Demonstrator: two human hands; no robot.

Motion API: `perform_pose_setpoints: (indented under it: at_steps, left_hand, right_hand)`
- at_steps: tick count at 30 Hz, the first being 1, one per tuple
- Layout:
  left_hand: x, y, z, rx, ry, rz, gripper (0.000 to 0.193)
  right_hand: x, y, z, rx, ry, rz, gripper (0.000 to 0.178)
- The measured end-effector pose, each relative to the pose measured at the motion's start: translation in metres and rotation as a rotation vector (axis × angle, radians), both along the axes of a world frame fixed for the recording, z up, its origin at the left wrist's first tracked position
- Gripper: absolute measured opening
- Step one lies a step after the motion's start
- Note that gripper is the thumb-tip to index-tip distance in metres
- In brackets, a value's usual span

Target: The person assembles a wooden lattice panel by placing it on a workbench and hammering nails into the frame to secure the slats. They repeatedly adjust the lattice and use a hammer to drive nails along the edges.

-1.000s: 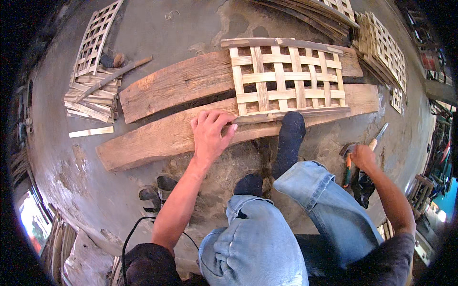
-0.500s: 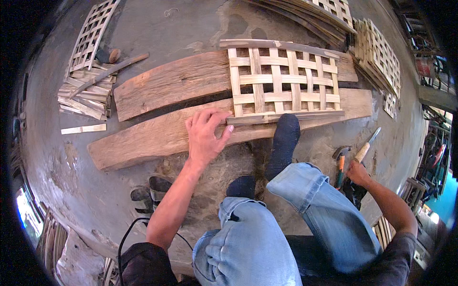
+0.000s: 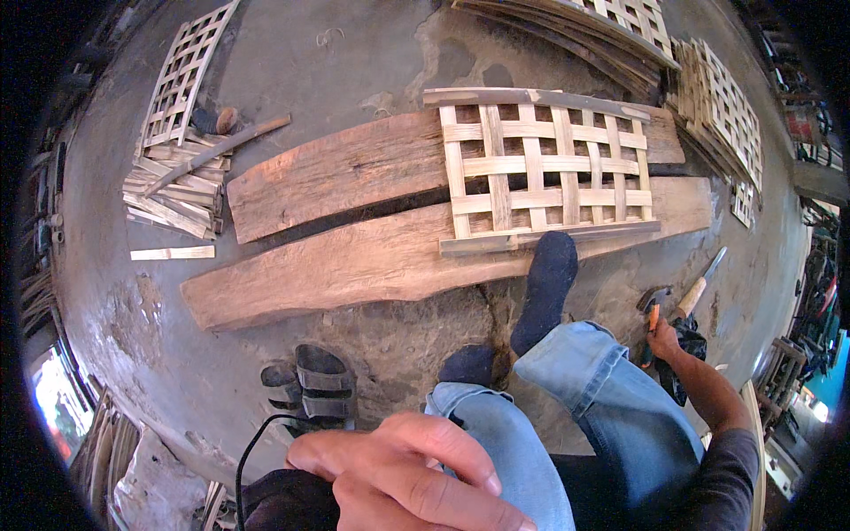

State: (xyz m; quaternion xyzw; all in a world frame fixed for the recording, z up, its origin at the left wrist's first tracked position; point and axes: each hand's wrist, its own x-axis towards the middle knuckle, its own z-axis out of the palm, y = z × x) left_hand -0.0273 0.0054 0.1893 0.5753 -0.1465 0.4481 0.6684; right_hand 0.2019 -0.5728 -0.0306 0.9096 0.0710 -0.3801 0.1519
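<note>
My left hand (image 3: 412,473) is raised close to the camera, away from the work. Its fingers are stretched and slightly bent, with nothing visible in them. Down at the right, my right hand (image 3: 664,340) is closed around the orange handle of a hammer (image 3: 654,299). Beside it lies a knife (image 3: 692,298) with a pale wooden handle, no longer gripped. A woven bamboo lattice panel (image 3: 535,165), edged by dark strips along top and bottom, rests across two wooden planks (image 3: 328,285). My dark-socked foot (image 3: 547,283) presses on its lower edge strip.
Finished lattice panels are stacked at the far right (image 3: 722,115) and back (image 3: 575,35). At the left, bamboo strips (image 3: 173,199) lie under a stick (image 3: 217,152), near another lattice panel (image 3: 188,75). Sandals (image 3: 323,380) and a black cable (image 3: 246,451) are near my left arm.
My left hand has left the panel's lower left corner and come up toward the camera. The right hand has let go of the knife and taken hold of the hammer.
</note>
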Motion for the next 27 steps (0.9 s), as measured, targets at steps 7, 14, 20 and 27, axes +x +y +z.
perform_pose_setpoints:
  at_steps: [7, 14, 20, 27]
  left_hand:
    - [-0.012, 0.003, -0.006, 0.084, 0.229, 0.038, 0.023]
    - [0.017, 0.024, -0.169, 0.109, 0.892, 0.174, 0.014]
    - [0.029, 0.038, -0.199, 0.268, 1.063, 0.150, 0.015]
    - [0.032, 0.038, -0.196, 0.391, 1.023, 0.155, 0.015]
  right_hand:
    - [0.000, 0.019, 0.015, 0.014, 0.012, 0.073, 0.035]
    - [-0.012, 0.072, 0.120, 0.271, -0.278, -0.177, 0.024]
    - [-0.001, 0.195, 0.204, 0.939, -0.370, -0.544, 0.033]
    - [0.042, 0.422, 0.215, 1.336, -0.415, 0.036, 0.031]
